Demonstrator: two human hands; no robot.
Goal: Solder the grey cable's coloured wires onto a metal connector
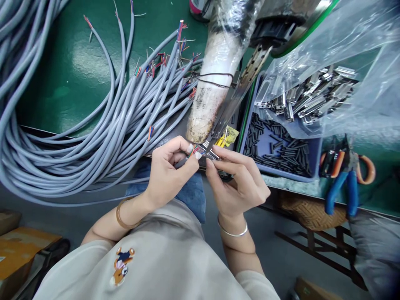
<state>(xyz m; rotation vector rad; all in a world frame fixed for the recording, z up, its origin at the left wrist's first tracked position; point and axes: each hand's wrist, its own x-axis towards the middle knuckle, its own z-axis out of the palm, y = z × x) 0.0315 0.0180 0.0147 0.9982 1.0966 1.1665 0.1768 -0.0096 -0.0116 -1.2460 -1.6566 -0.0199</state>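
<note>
Head view showed the left hand pinching the stripped end of a grey round cable between thumb and forefinger, its fan of thin coloured wires pointing rightward. The right hand met it from the other side, thumb and fingertips closed on a small metal multi-pin connector. The two things touched at the gap between the hands, just at the near edge of the green worktop, so the cable's long axis ran left to right, straight into the connector's back. Both hands sat equally close to the joint.

A metal tool tip, slanting down from the upper right beside a wrapped whitish cylinder, ended just above the connector. To the left lay a large bundle of grey cables; to the right stood a blue tray of short black sleeves, a clear plastic bag of metal connectors and blue-handled pliers.
</note>
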